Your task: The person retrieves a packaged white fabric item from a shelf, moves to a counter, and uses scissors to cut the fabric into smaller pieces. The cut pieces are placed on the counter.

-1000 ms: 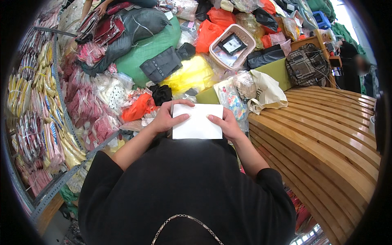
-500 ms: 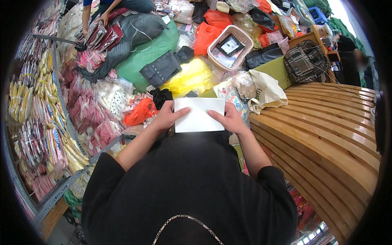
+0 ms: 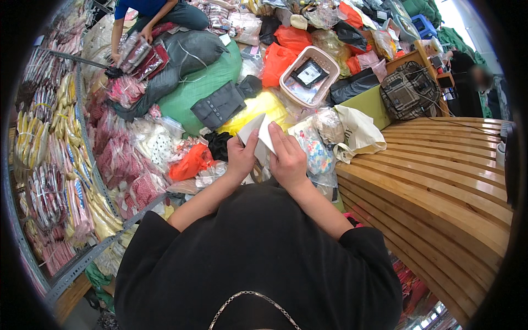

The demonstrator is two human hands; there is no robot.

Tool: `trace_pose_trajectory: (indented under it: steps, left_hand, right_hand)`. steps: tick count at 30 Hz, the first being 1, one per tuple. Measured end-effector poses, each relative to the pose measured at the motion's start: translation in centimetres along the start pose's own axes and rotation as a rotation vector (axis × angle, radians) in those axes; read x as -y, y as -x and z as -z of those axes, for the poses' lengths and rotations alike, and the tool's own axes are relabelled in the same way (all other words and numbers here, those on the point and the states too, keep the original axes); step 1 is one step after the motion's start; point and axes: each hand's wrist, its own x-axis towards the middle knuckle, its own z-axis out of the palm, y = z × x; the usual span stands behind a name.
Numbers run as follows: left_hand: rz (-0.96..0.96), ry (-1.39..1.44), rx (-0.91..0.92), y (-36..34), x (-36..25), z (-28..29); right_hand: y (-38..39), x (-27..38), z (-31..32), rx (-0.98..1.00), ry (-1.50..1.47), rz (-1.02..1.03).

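In front of my chest, a sheet of white paper point(image 3: 263, 132) is held upright and bent in a V between my hands. My left hand point(image 3: 242, 153) grips its left part, with the thumb raised along it. My right hand point(image 3: 286, 155) is closed on the right part, fingers pressed over the paper. Behind the paper lie a yellow plastic bag point(image 3: 252, 105), black cloth point(image 3: 216, 146) and a floral item in clear plastic point(image 3: 311, 144).
A slatted wooden bench point(image 3: 423, 187) curves along my right. Bagged garment stacks point(image 3: 49, 154) and a metal rail point(image 3: 93, 247) are at left. A pale basket point(image 3: 334, 71) sits among bags. A co-worker point(image 3: 176, 16) handles packages at upper left; another person point(image 3: 459, 80) is at right.
The flat paper has been tilted up and bent, and my right hand has moved inward and up over it. The co-worker at upper left shows more and has lifted packages.
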Motion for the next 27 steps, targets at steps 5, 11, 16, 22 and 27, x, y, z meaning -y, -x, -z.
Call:
trace_pose_trajectory:
  steps: [5,11,16,22,27]
  left_hand:
    - [0.018,-0.125,0.122,0.3,0.2,0.6]
    - [-0.133,-0.164,0.041,0.4,0.4,-0.6]
    - [-0.002,0.007,0.006,-0.1,-0.1,-1.0]
    - [0.091,0.117,0.007,-0.7,0.2,0.2]
    - [0.187,0.226,0.285,-2.2,-2.0,2.1]
  right_hand:
    - [-0.5,0.5,-0.6,0.107,0.225,0.042]
    - [-1.1,1.7,-0.5,0.242,0.411,0.095]
    - [-1.1,1.8,-0.4,0.29,0.448,0.143]
    - [-1.2,1.8,0.4,0.349,0.243,0.073]
    - [-1.5,-0.6,3.3,0.395,-0.518,-0.341]
